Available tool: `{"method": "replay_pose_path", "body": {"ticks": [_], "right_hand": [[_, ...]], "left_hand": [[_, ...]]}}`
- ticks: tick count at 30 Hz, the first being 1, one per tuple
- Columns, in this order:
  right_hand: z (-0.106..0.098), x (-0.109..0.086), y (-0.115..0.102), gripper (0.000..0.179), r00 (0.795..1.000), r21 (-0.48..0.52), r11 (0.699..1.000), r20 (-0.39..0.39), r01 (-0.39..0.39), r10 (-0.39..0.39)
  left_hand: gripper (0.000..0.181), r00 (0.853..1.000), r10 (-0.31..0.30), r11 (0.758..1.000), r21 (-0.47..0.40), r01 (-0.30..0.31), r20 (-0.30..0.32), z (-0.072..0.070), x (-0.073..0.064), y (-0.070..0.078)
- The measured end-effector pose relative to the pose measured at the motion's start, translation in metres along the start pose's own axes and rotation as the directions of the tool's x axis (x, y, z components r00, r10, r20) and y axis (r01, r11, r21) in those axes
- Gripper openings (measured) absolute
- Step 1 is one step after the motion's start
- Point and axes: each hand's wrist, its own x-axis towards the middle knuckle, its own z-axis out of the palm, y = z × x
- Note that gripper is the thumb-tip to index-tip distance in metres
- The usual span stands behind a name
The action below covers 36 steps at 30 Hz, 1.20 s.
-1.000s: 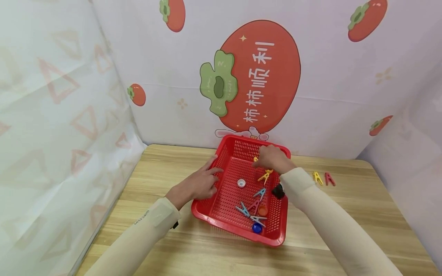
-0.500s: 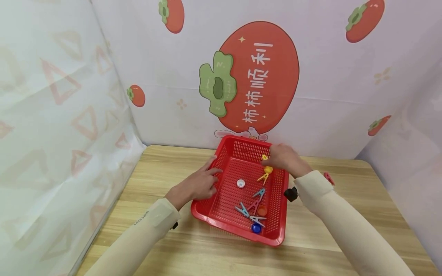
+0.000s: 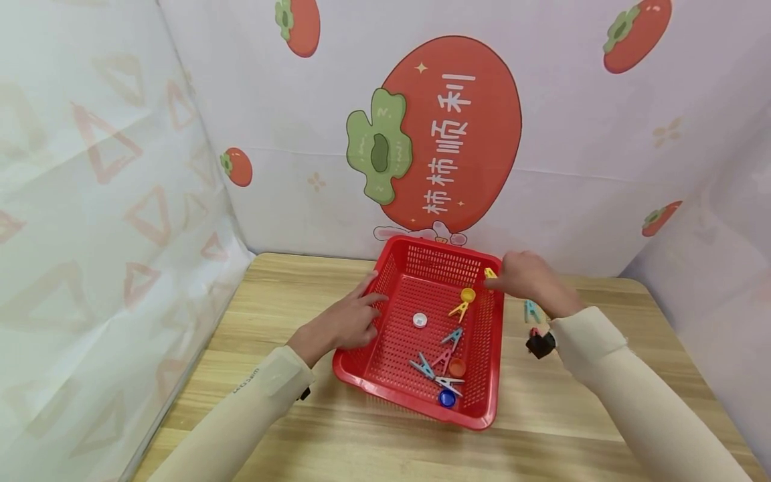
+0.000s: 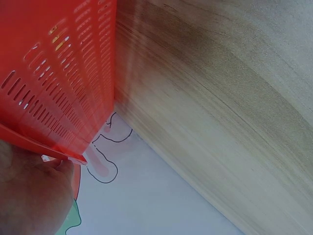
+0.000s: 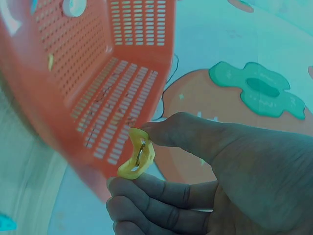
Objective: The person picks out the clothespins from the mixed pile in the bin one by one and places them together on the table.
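Observation:
My left hand (image 3: 346,321) grips the left rim of a red perforated plastic basket (image 3: 415,407). In the left wrist view, the thumb side of that hand (image 4: 36,193) is against the rim. My right hand (image 3: 533,278) pinches a small yellow clothespin (image 5: 137,159) between thumb and fingers, by the basket's far right corner. Inside the basket lie a yellow clothespin (image 3: 460,310), a pink clothespin (image 3: 442,360), a white clothespin (image 3: 448,384) and blue ones. Bottle caps in white (image 3: 419,320), yellow (image 3: 468,295), orange (image 3: 457,367) and blue (image 3: 447,398) lie among them.
A light blue clothespin (image 3: 531,311) lies on the wooden table (image 3: 560,402), right of the basket. My right forearm covers part of the table there. Behind the table stands a patterned cloth backdrop (image 3: 566,134), with another cloth (image 3: 114,201) on the left.
My right hand has moved right from inside the basket to its far right rim, carrying the yellow clothespin. It now hides the clothespins seen earlier on the table. My left hand stays put.

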Motion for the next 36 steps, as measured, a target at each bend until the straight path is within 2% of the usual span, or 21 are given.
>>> {"method": "replay_pose_path", "body": {"ticks": [9, 18, 30, 36], "right_hand": [[-0.002, -0.013, 0.024, 0.043, 1.0, 0.016, 1.0, -0.008, -0.001, 0.001], [0.008, -0.022, 0.054, 0.041, 1.0, 0.052, 0.999, 0.0, -0.013, 0.013], [0.023, -0.033, 0.087, 0.056, 0.996, 0.024, 0.999, -0.087, 0.037, -0.035], [0.031, -0.037, 0.1, 0.053, 0.996, 0.021, 0.999, -0.088, -0.024, 0.026]], "left_hand": [[0.035, 1.0, 0.0, 1.0, -0.009, 0.0, -0.006, 0.004, 0.002, -0.001], [0.035, 1.0, -0.003, 1.0, 0.005, 0.003, -0.005, 0.003, 0.001, 0.0], [0.034, 1.0, -0.009, 1.0, -0.007, 0.009, -0.004, 0.002, 0.001, 0.0], [0.035, 1.0, -0.02, 1.0, -0.012, 0.02, 0.004, 0.002, 0.001, 0.0]]}}
